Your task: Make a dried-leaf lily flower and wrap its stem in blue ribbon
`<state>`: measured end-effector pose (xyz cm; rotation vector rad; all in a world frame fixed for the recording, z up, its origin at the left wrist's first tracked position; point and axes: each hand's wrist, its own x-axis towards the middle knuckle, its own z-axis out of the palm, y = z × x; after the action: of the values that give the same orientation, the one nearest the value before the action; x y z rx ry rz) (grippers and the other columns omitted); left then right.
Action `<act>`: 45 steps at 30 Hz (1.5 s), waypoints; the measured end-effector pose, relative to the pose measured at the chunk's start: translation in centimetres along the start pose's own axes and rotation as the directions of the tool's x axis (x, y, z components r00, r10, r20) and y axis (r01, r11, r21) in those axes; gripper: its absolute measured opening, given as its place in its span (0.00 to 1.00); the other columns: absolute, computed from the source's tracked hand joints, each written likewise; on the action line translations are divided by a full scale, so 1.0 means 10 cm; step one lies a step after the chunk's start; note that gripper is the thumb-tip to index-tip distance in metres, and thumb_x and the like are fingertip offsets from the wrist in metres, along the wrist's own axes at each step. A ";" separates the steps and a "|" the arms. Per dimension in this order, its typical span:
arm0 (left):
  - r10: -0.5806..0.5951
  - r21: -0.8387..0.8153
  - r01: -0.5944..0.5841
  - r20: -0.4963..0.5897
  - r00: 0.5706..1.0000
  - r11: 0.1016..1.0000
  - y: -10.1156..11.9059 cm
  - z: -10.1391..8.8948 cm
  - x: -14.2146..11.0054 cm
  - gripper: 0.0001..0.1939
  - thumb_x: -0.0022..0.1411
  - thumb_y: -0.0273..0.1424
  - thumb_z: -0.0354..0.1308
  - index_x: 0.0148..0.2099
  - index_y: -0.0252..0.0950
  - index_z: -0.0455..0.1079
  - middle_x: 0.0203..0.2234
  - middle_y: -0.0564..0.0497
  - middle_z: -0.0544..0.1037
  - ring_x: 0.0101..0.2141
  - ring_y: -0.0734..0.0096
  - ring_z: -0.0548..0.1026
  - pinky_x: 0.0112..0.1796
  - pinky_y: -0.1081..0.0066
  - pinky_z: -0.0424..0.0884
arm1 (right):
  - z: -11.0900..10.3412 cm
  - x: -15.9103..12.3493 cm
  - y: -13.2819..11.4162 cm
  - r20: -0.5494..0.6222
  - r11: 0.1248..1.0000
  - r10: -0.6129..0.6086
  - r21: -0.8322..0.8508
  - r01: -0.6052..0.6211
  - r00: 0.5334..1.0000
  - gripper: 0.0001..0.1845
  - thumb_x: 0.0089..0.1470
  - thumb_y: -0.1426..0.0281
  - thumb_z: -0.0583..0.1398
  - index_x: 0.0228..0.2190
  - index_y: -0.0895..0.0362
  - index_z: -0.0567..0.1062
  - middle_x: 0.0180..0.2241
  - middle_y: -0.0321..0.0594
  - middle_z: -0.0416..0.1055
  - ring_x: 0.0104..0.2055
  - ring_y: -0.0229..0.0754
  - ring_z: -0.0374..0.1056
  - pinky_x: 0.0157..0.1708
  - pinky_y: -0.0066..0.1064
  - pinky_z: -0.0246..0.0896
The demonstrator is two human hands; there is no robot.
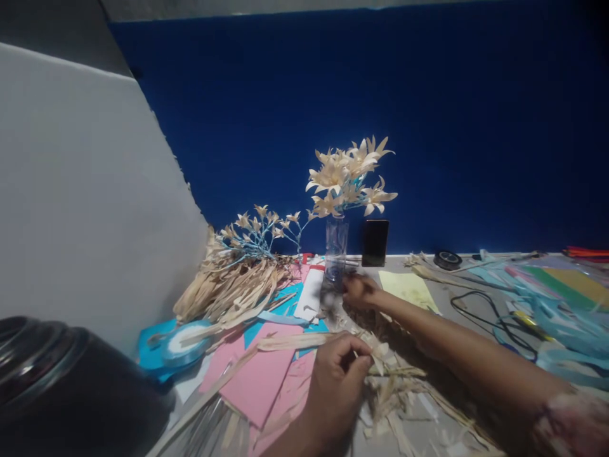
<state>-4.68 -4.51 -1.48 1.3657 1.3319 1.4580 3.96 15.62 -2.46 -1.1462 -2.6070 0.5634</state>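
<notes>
My left hand (340, 381) is low in the middle, thumb and forefinger pinched together. A pale piece of dried husk (379, 357) shows right at the fingertips; whether it is gripped I cannot make out. My right hand (360, 292) reaches to the foot of a clear glass vase (336, 247), its fingers dark and partly hidden. The vase stands upright and holds a bunch of cream husk flowers (333, 172) with light blue stems. Below the left hand's level, husk scraps (394, 400) lie scattered on the table. A flat husk strip (285, 343) runs up to the left hand.
A bundle of dried husks (233, 285) with smaller flowers (257, 231) lies left. Pink paper (259, 374), a blue ribbon roll (183, 346) and a dark rounded object (71, 387) are nearer. A phone (375, 242), black cable (495, 314) and blue strips (566, 317) sit right.
</notes>
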 end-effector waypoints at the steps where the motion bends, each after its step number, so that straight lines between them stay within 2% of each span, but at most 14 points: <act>1: -0.011 -0.014 0.011 -0.006 1.000 1.000 0.01 0.00 0.00 0.05 0.53 0.24 0.59 0.28 0.37 0.74 0.25 0.51 0.76 0.31 0.67 0.72 0.35 0.68 0.65 | -0.06 -0.05 0.03 0.039 0.999 0.024 0.024 -0.025 0.999 0.13 0.64 0.64 0.63 0.46 0.59 0.76 0.45 0.42 0.75 0.43 0.45 0.74 0.42 0.40 0.73; 5: -0.144 -0.147 0.137 -0.038 0.989 0.980 -0.02 -0.01 0.04 0.02 0.52 0.27 0.62 0.28 0.36 0.73 0.21 0.54 0.73 0.23 0.73 0.68 0.27 0.72 0.63 | -0.33 -0.25 0.02 0.138 0.972 0.119 0.185 -0.144 0.983 0.06 0.55 0.75 0.63 0.26 0.62 0.78 0.24 0.35 0.74 0.29 0.39 0.70 0.30 0.28 0.65; 10: -0.357 -0.499 0.301 -0.018 0.934 0.813 -0.09 -0.07 0.17 0.16 0.50 0.38 0.71 0.30 0.37 0.67 0.12 0.62 0.62 0.12 0.83 0.53 0.17 0.78 0.48 | -0.52 -0.61 -0.09 0.186 0.869 0.125 0.454 -0.198 0.975 0.08 0.53 0.71 0.59 0.31 0.61 0.79 0.29 0.39 0.78 0.23 0.33 0.64 0.22 0.24 0.56; 12: -0.384 -0.604 0.302 -0.006 0.923 0.737 -0.09 -0.10 0.22 0.18 0.50 0.38 0.73 0.31 0.36 0.66 0.11 0.63 0.61 0.13 0.84 0.53 0.16 0.79 0.47 | -0.51 -0.77 -0.12 0.229 0.763 0.107 0.605 -0.228 0.967 0.11 0.50 0.65 0.62 0.29 0.61 0.78 0.28 0.39 0.77 0.20 0.31 0.59 0.19 0.24 0.51; 16: -0.406 -0.707 0.263 -0.037 0.913 0.657 -0.08 -0.15 0.27 0.21 0.43 0.32 0.77 0.32 0.34 0.67 0.21 0.60 0.71 0.14 0.89 0.55 0.16 0.82 0.52 | -0.41 -1.04 -0.16 0.303 0.431 0.074 0.850 -0.304 0.950 0.16 0.38 0.62 0.71 0.24 0.60 0.76 0.20 0.33 0.71 0.18 0.29 0.53 0.18 0.23 0.45; 19: -0.422 -0.734 0.261 -0.038 0.906 0.627 -0.09 -0.17 0.29 0.23 0.42 0.30 0.78 0.33 0.34 0.66 0.22 0.61 0.71 0.14 0.89 0.56 0.16 0.83 0.54 | -0.35 -1.15 -0.17 0.351 0.375 0.075 0.857 -0.353 0.933 0.17 0.37 0.62 0.72 0.24 0.60 0.76 0.19 0.32 0.70 0.17 0.28 0.51 0.17 0.23 0.41; 25: -0.400 -0.752 0.236 -0.039 0.916 0.615 -0.09 -0.22 0.32 0.21 0.47 0.28 0.76 0.34 0.36 0.64 0.20 0.63 0.66 0.14 0.87 0.57 0.15 0.82 0.55 | -0.35 -1.06 -0.16 0.284 0.443 0.103 0.845 -0.299 0.953 0.13 0.44 0.62 0.69 0.25 0.59 0.75 0.18 0.30 0.66 0.17 0.28 0.50 0.18 0.24 0.40; 27: -0.377 -0.752 0.204 -0.063 0.924 0.627 -0.08 -0.25 0.34 0.19 0.49 0.27 0.75 0.34 0.35 0.65 0.19 0.63 0.65 0.14 0.87 0.57 0.15 0.83 0.54 | -0.41 -0.94 -0.18 0.188 0.606 0.126 0.763 -0.226 0.974 0.11 0.52 0.62 0.65 0.28 0.59 0.76 0.20 0.32 0.69 0.17 0.30 0.53 0.19 0.24 0.44; 29: -0.359 -0.748 0.165 -0.104 0.928 0.643 -0.06 -0.29 0.36 0.18 0.49 0.25 0.74 0.34 0.34 0.66 0.21 0.61 0.68 0.15 0.88 0.58 0.16 0.83 0.55 | -0.50 -0.81 -0.20 -0.022 0.854 0.146 0.507 -0.115 0.989 0.11 0.59 0.64 0.60 0.33 0.58 0.78 0.24 0.36 0.74 0.20 0.34 0.61 0.22 0.26 0.51; 32: -0.349 -0.732 0.127 -0.160 0.923 0.669 -0.05 -0.34 0.39 0.17 0.48 0.23 0.73 0.34 0.33 0.67 0.25 0.58 0.73 0.15 0.89 0.59 0.16 0.83 0.56 | -0.63 -0.73 -0.18 -0.201 0.924 0.194 0.366 -0.111 0.960 0.08 0.58 0.68 0.62 0.39 0.57 0.78 0.34 0.42 0.77 0.32 0.41 0.68 0.30 0.28 0.55; 34: -0.338 -0.715 0.113 -0.180 0.924 0.690 -0.04 -0.37 0.41 0.15 0.48 0.23 0.73 0.34 0.33 0.68 0.26 0.58 0.74 0.15 0.89 0.59 0.16 0.83 0.56 | -0.68 -0.79 -0.14 -0.251 0.946 0.182 0.308 -0.100 0.951 0.07 0.59 0.68 0.60 0.35 0.57 0.78 0.34 0.42 0.76 0.36 0.42 0.68 0.33 0.29 0.54; 38: -0.309 -0.640 0.102 -0.220 0.925 0.762 -0.03 -0.38 0.43 0.14 0.47 0.24 0.73 0.31 0.33 0.69 0.25 0.57 0.74 0.16 0.88 0.61 0.17 0.83 0.57 | -0.63 -1.15 0.01 -0.206 0.987 0.065 0.156 -0.033 0.976 0.18 0.65 0.65 0.53 0.27 0.58 0.76 0.25 0.38 0.72 0.30 0.40 0.66 0.31 0.29 0.51; 40: -0.286 -0.601 0.088 -0.241 0.928 0.794 -0.04 -0.36 0.42 0.14 0.46 0.25 0.73 0.31 0.32 0.70 0.24 0.57 0.74 0.16 0.88 0.61 0.17 0.84 0.57 | -0.58 -1.40 0.11 -0.144 0.992 0.068 0.119 -0.051 0.987 0.21 0.66 0.62 0.52 0.26 0.58 0.75 0.24 0.37 0.71 0.29 0.40 0.65 0.31 0.29 0.50; 45: -0.245 -0.548 0.055 -0.280 0.928 0.834 -0.05 -0.33 0.42 0.12 0.47 0.26 0.73 0.30 0.32 0.71 0.24 0.56 0.75 0.16 0.88 0.62 0.17 0.84 0.55 | -0.53 -1.99 0.20 0.038 0.982 0.120 0.146 -0.124 0.992 0.19 0.64 0.62 0.54 0.25 0.58 0.74 0.25 0.38 0.72 0.27 0.40 0.66 0.29 0.29 0.51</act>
<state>-8.68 -1.06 -0.70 0.6475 1.0788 1.8316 20.42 3.36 0.15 -1.2639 -2.4822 0.7896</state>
